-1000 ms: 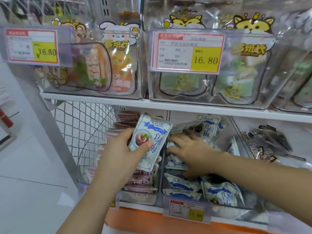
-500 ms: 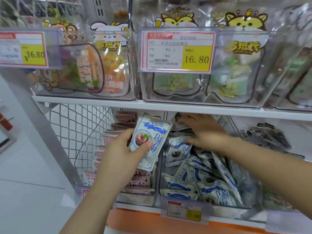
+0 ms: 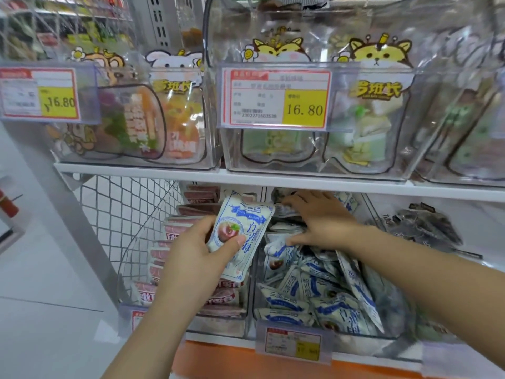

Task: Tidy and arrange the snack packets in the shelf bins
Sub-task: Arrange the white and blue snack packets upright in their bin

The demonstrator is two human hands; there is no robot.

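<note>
Since the job is to get the snack packets sitting in order, what matters is how the one packet in hand lies against the bin it matches. Across the middle of the frame runs the white shelf board, with tall clear tubs of cartoon-printed pouches above it and open bins below.

Of those lower bins, the middle bin, at lower centre-right, holds a jumbled heap of blue-and-white packets lying at all angles. The left bin beside it holds pink packets stacked flat, and dark packets lie toward the right edge.

The right hand is palm-down with fingers spread on the back of the heap, high in the middle bin and just under the shelf board, thumb reaching toward frame left. It looks to be pressing or sweeping packets, though I cannot tell whether any is gripped under the palm.

The left hand sits at frame centre, pinching a loose packet of the same blue-and-white print, thumb on its face and fingers behind. That packet stands nearly upright, its long axis running top to bottom of the frame with the top leaning slightly right. It hangs in front of the divider between the left and middle bins.

Its home therefore seems to lie just to the right and lower. The left hand carries it, while the right hand is inside that bin.
</note>
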